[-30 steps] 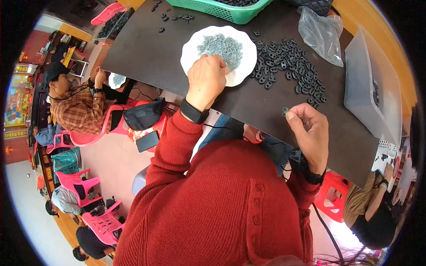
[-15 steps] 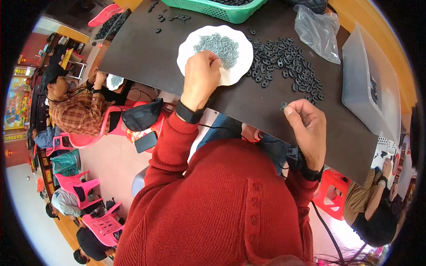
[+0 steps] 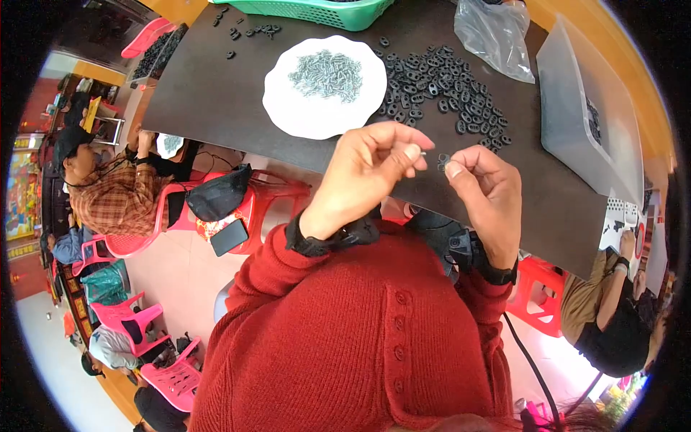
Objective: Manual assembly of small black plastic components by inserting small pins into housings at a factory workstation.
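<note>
My left hand [image 3: 371, 169] is in front of the white scalloped plate [image 3: 306, 122], its thumb and forefinger pinching a small metal screw whose pale tip shows. Just right of it, my right hand [image 3: 491, 198] pinches a small, clear, greyish piece [image 3: 443, 163] that seems to have two holes. Screw tip and clear piece are close together but apart. A heap of small silvery screws [image 3: 327, 74] lies on the plate. Beyond my hands, many black two-holed oval parts [image 3: 439, 83] are spread over the dark table [image 3: 223, 101].
A green basket [image 3: 317, 16] stands at the far edge, with a few black pieces [image 3: 263, 30] near it. A clear plastic bag [image 3: 497, 43] and a translucent bin [image 3: 586, 137] are on the right. People sit at left and right; a red stool [image 3: 540, 295] stands below the table.
My left hand has left the plate and come right and nearer, now with a screw in its pinch. The right hand keeps hold of the clear piece and stays nearly in place.
</note>
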Available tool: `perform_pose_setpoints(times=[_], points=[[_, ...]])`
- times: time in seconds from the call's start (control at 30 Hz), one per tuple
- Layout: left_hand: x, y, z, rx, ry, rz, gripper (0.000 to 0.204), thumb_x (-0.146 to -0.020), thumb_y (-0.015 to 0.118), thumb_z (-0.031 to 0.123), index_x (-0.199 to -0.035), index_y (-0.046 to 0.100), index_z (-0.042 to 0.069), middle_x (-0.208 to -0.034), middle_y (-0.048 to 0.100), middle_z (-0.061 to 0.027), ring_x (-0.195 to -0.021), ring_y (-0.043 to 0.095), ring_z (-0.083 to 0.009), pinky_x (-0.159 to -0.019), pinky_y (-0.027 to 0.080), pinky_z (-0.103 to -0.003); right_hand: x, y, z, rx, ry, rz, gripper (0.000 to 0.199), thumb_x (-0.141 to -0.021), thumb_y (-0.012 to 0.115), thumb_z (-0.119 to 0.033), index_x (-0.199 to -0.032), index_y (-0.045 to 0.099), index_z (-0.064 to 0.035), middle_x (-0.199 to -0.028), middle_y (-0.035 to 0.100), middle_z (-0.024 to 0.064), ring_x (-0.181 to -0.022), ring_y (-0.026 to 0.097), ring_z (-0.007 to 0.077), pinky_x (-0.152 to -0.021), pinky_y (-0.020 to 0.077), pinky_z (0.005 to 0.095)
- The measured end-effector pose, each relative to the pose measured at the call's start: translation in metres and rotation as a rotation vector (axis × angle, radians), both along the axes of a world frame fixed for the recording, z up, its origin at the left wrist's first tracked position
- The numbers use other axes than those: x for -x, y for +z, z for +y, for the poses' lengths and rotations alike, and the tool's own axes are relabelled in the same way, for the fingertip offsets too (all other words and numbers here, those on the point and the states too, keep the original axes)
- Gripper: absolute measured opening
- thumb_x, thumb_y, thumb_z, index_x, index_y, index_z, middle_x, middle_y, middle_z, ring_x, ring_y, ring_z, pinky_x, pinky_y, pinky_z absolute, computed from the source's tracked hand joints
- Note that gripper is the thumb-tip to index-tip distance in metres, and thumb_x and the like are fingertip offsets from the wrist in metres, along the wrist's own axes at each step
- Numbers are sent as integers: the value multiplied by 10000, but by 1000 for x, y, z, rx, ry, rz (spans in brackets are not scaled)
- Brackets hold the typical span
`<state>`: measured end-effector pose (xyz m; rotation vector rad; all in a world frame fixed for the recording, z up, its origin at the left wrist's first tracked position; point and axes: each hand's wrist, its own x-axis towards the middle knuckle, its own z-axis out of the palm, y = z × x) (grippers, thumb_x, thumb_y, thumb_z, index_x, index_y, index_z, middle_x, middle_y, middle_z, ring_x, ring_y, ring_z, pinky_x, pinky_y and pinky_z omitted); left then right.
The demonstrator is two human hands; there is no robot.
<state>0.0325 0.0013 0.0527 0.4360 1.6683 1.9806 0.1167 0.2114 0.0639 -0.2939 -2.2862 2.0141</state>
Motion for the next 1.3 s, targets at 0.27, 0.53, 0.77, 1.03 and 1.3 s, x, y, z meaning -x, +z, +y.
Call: perform_pose_setpoints(times=[0.27,0.53,0.77,1.03,1.3], points=[[-4,-5,16,-53,-73,55,219,-1130,686,103,-1298,732,-30,-1151,762,-46,-962,696,-97,-844,556,-259,-5,10,9,-68,29,15,95,-1048,715,-69,-994,717,8,-865,647,-59,-769,537,15,-687,409,217],[-6,-1,19,-14,-61,62,202,-1112,706,83,-1278,732,-29,-1022,742,-16,-914,671,-86,-823,548,-251,-6,3,12,-96,36,23,76,-1044,723,-55,-1004,724,10,-872,659,-58,-782,558,14,-700,427,215],[-10,2,21,70,-57,26,184,-1090,728,61,-1257,717,-16,-967,731,5,-884,658,-70,-801,538,-242,-6,5,14,-166,74,32,101,-1059,730,-76,-1012,720,13,-872,658,-63,-778,560,14,-689,430,212],[-13,3,23,134,-106,46,179,-1079,710,22,-1256,697,-4,-968,731,7,-877,647,-65,-794,526,-235,-5,6,20,-199,114,18,103,-1040,731,-88,-991,715,1,-833,639,-73,-744,536,5,-655,420,217],[-12,-10,26,-10,-79,-4,208,-1167,631,144,-1303,687,-3,-974,739,-9,-864,640,-60,-796,535,-234,-5,3,22,-165,101,-15,169,-1053,725,-169,-970,709,-22,-770,618,-73,-646,515,-3,-498,377,212]])
